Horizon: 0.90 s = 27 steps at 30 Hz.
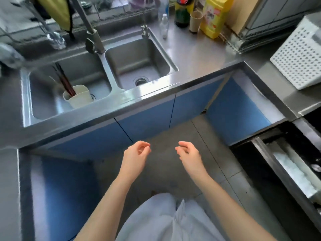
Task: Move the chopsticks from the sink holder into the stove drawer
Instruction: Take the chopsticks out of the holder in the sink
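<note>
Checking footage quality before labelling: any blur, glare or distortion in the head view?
Head view: wide-angle bend curves the counter edge; motion blur smears the left side and softens the chopsticks in the holder; window glare washes the steel by the right basin; both hands, left hand and right hand, are fairly sharp; the open drawer sits in shadow.

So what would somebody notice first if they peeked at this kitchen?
Probably the shiny steel double sink along the counter, with dark chopsticks poking out of a cream plastic holder in its left basin. Next, two bare empty hands, left hand and right hand, held over the grey floor, and the open black drawer at the right.
</note>
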Available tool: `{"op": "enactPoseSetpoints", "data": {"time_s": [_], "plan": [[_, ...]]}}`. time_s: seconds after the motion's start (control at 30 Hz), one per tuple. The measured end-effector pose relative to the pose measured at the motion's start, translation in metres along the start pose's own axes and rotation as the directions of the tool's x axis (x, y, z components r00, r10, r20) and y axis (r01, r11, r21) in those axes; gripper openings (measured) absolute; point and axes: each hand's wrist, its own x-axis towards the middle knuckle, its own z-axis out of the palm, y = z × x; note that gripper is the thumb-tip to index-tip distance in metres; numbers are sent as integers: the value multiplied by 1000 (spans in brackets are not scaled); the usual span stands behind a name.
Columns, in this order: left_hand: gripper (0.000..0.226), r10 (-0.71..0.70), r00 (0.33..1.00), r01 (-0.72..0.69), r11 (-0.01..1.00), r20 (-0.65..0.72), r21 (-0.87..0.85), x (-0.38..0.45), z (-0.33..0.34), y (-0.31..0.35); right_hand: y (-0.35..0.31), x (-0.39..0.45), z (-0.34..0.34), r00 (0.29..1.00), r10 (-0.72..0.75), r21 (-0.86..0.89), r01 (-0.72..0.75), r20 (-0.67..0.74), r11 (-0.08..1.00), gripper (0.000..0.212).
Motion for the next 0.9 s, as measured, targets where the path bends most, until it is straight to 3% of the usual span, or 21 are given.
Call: {"op": "enactPoseSetpoints", "data": {"time_s": [0.4, 0.73, 0.9], "plan": [[14, -237, 946, 193, 961, -223, -200, 60, -139, -70, -108, 69, 153, 931, -134, -212, 215, 341, 953, 31], [16, -356, 870, 224, 902, -341, -370, 181, -236, -60, -230, 166, 253, 836, -145, -286, 336, 529, 898, 31], [21, -346, 872, 222, 911, -348, -349, 216, -254, -65, -257, 193, 283, 796, -155, -295, 387, 585, 874, 36]]}}
